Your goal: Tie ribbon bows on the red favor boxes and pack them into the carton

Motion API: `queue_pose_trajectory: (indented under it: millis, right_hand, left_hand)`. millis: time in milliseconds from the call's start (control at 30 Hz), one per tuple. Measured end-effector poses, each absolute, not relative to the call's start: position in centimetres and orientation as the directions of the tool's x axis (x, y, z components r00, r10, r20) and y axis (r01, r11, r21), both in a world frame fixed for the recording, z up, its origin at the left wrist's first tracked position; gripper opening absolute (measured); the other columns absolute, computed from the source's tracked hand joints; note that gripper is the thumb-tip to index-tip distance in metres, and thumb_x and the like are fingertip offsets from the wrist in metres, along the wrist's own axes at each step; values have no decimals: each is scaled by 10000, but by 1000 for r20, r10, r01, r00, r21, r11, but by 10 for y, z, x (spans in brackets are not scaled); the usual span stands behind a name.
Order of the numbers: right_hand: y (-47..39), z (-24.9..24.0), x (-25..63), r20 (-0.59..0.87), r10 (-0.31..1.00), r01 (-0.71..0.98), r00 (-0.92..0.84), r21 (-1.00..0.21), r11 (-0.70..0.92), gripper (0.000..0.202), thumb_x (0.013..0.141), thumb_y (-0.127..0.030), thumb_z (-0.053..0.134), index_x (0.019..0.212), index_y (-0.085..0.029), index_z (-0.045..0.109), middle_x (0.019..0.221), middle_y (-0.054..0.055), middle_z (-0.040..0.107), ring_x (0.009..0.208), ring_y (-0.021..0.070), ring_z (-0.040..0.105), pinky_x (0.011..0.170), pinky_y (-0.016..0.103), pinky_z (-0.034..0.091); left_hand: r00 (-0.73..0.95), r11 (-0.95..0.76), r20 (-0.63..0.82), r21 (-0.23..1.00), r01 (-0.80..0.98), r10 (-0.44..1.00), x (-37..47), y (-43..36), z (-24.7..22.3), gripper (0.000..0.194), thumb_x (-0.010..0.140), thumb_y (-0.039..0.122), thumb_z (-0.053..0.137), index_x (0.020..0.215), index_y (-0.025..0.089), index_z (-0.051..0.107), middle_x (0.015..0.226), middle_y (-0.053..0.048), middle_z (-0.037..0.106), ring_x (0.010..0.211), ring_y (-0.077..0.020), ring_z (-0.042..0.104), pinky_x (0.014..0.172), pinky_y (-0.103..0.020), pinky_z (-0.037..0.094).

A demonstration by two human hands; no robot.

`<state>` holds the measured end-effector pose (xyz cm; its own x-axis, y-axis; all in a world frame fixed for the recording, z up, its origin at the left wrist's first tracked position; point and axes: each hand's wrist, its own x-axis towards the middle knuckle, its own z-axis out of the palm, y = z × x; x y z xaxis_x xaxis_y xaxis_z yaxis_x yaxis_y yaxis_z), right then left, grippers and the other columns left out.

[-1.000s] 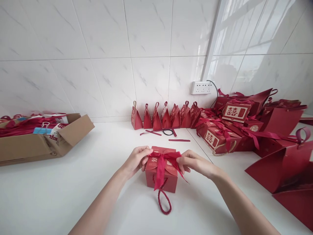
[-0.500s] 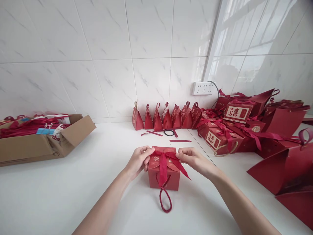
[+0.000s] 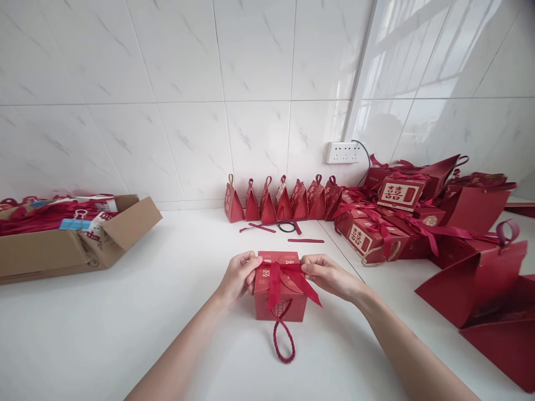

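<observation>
A red gift box [image 3: 288, 306] with pale printed characters stands on the white table in front of me. Across its top lies a red ribbon [image 3: 275, 284] tied in a bow, its two tails hanging over the front face. My left hand [image 3: 241, 275] pinches the bow's left loop at the box's upper left edge. On the other side, my right hand [image 3: 328, 274] grips the right loop between thumb and fingers. From the front of the box a twisted red cord handle [image 3: 284, 342] droops onto the table.
Several small triangular red boxes [image 3: 267, 206] line the wall. Before them lie a black ring [image 3: 286, 226] and narrow red strips [image 3: 306, 240]. Ribboned red boxes [image 3: 376, 239] pile up at right, near opened red boxes [image 3: 472, 289]. A cardboard carton [image 3: 45, 256] holding ribbons sits left.
The bow looks drawn tighter and flatter, its hanging tails a little higher. Both hands keep their hold on the loops. The view has shifted slightly.
</observation>
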<state>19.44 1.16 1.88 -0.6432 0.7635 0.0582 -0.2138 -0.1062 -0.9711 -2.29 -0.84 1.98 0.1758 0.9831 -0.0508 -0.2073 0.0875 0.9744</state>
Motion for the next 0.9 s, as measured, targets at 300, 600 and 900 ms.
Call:
queue_pose_trajectory:
  millis: [300,600,900]
  right_hand:
    - [12,20,199,43,783,-59,-620,-998,9,360,772,-428,626,593,-165,458,632,-29,465,632,103,457,710,270,383]
    - [3,28,206,61,806,209,-588,-952,224,907,601,-498,749,1354,-268,298,1236,125,461,1107,258,493,834,390,467]
    - [-6,30,189,251,809,282,-531,-849,448,1036,619,-198,703,1440,-281,77,1370,122,377,1238,276,417,979,456,419]
  left_hand:
    - [207,77,-38,980,-184,978,-24,-10,22,449,656,449,676,508,189,341,310,90,363,243,-49,316,273,-166,245]
    - [197,81,-42,978,-193,980,-23,-7,23,353,623,442,712,684,184,479,325,107,405,246,-54,321,265,-160,271]
    - [178,40,-9,984,-174,984,-26,-8,27,393,698,457,625,590,186,362,342,80,434,255,-64,379,297,-165,298]
